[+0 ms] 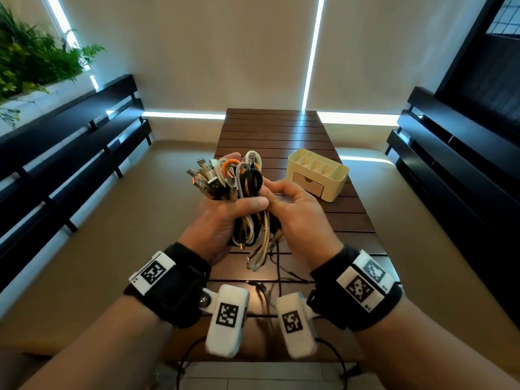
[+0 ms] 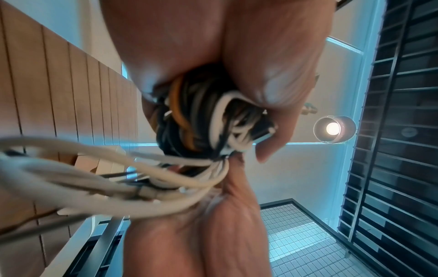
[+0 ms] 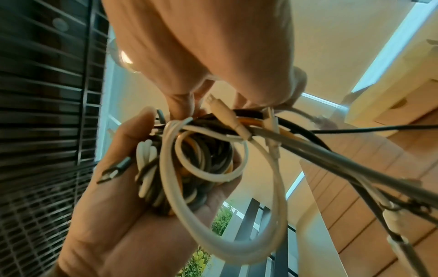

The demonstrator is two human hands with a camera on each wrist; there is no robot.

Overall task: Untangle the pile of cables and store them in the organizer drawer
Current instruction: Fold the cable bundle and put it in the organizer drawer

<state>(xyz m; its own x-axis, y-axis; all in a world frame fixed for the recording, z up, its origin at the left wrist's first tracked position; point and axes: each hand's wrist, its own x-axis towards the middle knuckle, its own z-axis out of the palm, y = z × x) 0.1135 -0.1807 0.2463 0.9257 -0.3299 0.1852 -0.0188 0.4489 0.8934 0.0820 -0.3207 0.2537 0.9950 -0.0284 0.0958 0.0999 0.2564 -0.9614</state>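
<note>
A tangled bundle of cables point(image 1: 236, 181) in white, black, grey and orange is held up above the slatted wooden table point(image 1: 351, 223). My left hand point(image 1: 233, 212) grips the bundle round its middle, thumb across the front; USB plugs stick out at its top left. My right hand point(image 1: 277, 197) pinches strands at the bundle's right side. Loose white and black ends point(image 1: 260, 254) hang down toward the table. In the right wrist view my right hand's fingertips point(image 3: 182, 108) pinch strands over the coil point(image 3: 203, 161). The cream organizer point(image 1: 334, 178) stands to the right, its drawer point(image 1: 308, 184) closed.
Black slatted benches run along the left point(image 1: 70, 153) and the right point(image 1: 455, 153) of the narrow table. A green plant point(image 1: 33, 60) fills the far left corner. Thin black wires point(image 1: 278, 280) trail over the table's near end, between my wrists.
</note>
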